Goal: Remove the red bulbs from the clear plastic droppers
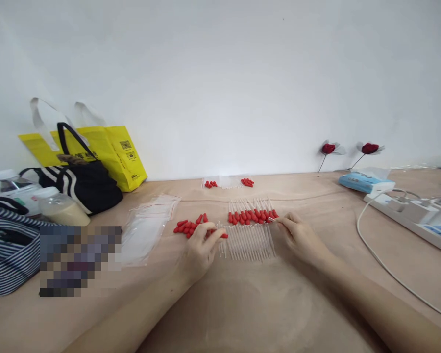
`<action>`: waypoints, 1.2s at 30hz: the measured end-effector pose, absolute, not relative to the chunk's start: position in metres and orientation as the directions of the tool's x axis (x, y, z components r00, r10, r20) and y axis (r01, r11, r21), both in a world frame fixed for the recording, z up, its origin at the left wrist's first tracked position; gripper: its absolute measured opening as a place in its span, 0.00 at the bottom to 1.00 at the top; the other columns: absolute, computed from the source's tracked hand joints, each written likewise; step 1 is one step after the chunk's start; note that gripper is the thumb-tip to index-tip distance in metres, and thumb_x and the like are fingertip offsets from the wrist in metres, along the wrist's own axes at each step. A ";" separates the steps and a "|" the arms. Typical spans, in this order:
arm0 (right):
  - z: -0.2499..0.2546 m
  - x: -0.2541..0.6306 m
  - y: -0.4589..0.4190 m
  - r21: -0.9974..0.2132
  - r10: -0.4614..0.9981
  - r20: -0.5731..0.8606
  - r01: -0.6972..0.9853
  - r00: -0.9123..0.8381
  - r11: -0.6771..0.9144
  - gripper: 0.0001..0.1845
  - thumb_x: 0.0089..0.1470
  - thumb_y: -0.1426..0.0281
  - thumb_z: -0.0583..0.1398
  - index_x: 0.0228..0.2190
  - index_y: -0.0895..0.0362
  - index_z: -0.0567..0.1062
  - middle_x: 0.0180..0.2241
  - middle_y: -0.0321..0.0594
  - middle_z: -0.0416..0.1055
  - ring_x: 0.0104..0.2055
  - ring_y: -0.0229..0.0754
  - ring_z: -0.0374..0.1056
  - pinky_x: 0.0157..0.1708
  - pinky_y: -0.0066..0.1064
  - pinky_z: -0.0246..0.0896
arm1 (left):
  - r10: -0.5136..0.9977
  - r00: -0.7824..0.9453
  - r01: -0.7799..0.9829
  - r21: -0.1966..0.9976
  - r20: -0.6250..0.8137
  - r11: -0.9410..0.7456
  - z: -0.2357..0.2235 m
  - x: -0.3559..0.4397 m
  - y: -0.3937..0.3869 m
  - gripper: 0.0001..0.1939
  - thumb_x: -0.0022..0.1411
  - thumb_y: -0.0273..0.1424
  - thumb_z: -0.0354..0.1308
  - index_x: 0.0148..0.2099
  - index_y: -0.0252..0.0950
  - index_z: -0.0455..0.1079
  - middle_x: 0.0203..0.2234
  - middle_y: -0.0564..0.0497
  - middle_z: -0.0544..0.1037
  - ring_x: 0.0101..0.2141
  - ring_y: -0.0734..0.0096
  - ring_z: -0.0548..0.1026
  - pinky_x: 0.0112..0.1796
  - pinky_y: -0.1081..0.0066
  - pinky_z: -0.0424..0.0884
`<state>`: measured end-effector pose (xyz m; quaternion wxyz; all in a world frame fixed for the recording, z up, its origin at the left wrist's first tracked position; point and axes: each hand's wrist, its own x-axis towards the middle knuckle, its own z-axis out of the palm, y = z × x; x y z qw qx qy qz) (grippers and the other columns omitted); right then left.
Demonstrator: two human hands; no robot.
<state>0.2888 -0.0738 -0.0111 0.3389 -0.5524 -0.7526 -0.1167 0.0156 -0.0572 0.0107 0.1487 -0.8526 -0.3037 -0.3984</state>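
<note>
My left hand (pixel 200 250) pinches a small red rubber bulb (pixel 224 236) between thumb and fingers. Beside that hand lies a loose pile of red bulbs (pixel 182 226), partly covered by it. My right hand (pixel 297 236) grips the end of a thin clear tube (pixel 271 219) at the right end of a row of red-bulbed droppers (pixel 248 215). Their clear stems point away from me. Nearer to me, a row of bare clear tubes (pixel 252 243) lies side by side, with a few short ones at its left end.
Clear zip bags (pixel 147 230) lie on the left. Another bag (pixel 228 182) with red bulbs is near the wall. Further left stand a yellow bag (pixel 128 166), a black bag (pixel 95 184) and a bottle (pixel 64 208). On the right are tissues (pixel 365 182), a power strip (pixel 400 211) and a white cable (pixel 375 267).
</note>
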 end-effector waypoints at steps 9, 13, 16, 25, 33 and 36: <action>-0.026 0.288 -0.071 -0.319 0.811 0.575 0.883 -0.109 0.345 0.19 0.42 0.85 0.46 0.31 0.58 0.70 0.26 0.39 0.68 0.28 0.38 0.67 0.28 0.27 0.60 | 0.935 0.248 0.853 0.400 0.254 -0.335 0.052 -0.041 0.023 0.15 0.52 0.33 0.49 0.42 0.35 0.64 0.32 0.50 0.71 0.30 0.70 0.68 0.34 0.69 0.65; -0.031 0.281 -0.066 -0.317 0.767 0.639 0.887 -0.063 0.337 0.17 0.41 0.84 0.46 0.28 0.58 0.69 0.27 0.42 0.68 0.28 0.39 0.66 0.28 0.29 0.61 | 0.963 0.263 0.852 0.457 0.050 -0.256 0.052 -0.050 0.052 0.13 0.45 0.36 0.53 0.32 0.33 0.66 0.23 0.52 0.71 0.25 0.71 0.68 0.28 0.73 0.64; -0.033 0.276 -0.064 -0.284 0.708 0.704 0.892 -0.056 0.352 0.15 0.42 0.83 0.47 0.26 0.59 0.70 0.29 0.45 0.67 0.29 0.40 0.66 0.29 0.31 0.62 | 0.955 0.284 0.851 0.481 -0.084 -0.211 0.050 -0.046 0.059 0.15 0.42 0.40 0.54 0.29 0.34 0.66 0.20 0.54 0.71 0.23 0.72 0.67 0.25 0.75 0.63; -0.033 0.266 -0.068 -0.307 0.741 0.660 0.856 -0.123 0.415 0.13 0.44 0.82 0.48 0.24 0.58 0.70 0.27 0.42 0.67 0.28 0.39 0.65 0.28 0.29 0.62 | 0.944 0.250 0.896 0.422 -0.217 -0.140 0.053 -0.042 0.065 0.20 0.38 0.49 0.55 0.19 0.35 0.66 0.15 0.53 0.68 0.22 0.69 0.65 0.25 0.73 0.58; -0.030 0.265 -0.070 -0.346 0.777 0.620 0.852 -0.107 0.394 0.11 0.45 0.81 0.49 0.25 0.59 0.69 0.27 0.42 0.67 0.29 0.40 0.65 0.30 0.29 0.62 | 0.957 0.223 0.880 0.460 -0.184 -0.117 0.052 -0.044 0.067 0.16 0.41 0.45 0.53 0.22 0.35 0.63 0.16 0.54 0.66 0.20 0.71 0.64 0.22 0.73 0.58; -0.029 0.265 -0.070 -0.355 0.784 0.613 0.854 -0.095 0.381 0.12 0.45 0.81 0.49 0.26 0.59 0.70 0.28 0.42 0.67 0.29 0.40 0.66 0.31 0.29 0.62 | 0.969 0.203 0.873 0.474 -0.143 -0.113 0.054 -0.048 0.069 0.15 0.42 0.43 0.52 0.24 0.35 0.62 0.16 0.54 0.66 0.21 0.71 0.66 0.23 0.73 0.61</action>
